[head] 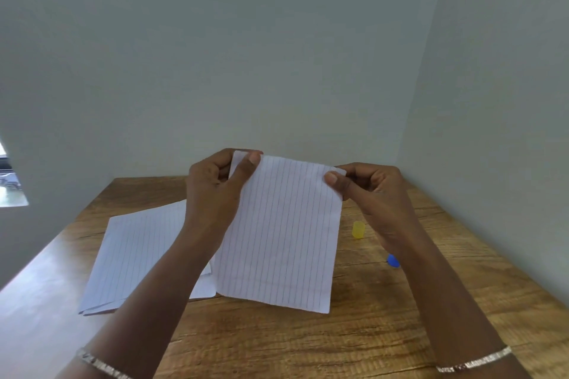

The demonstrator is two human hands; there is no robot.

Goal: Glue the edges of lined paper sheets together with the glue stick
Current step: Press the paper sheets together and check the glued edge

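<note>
Both hands hold one lined sheet [277, 234] up above the wooden table [385, 332]: the left hand [215, 191] pinches its top left corner and the right hand [366, 191] pinches its top right corner. More lined sheets [135, 255] lie flat on the table at the left. A yellow cap [358, 229] and a blue piece [393, 261], partly hidden, lie at the right.

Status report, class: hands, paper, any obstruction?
Left hand and right hand each pinch a top corner of the lined sheet. Other sheets lie left on table. Yellow cap, blue object right; nothing blocking.
</note>
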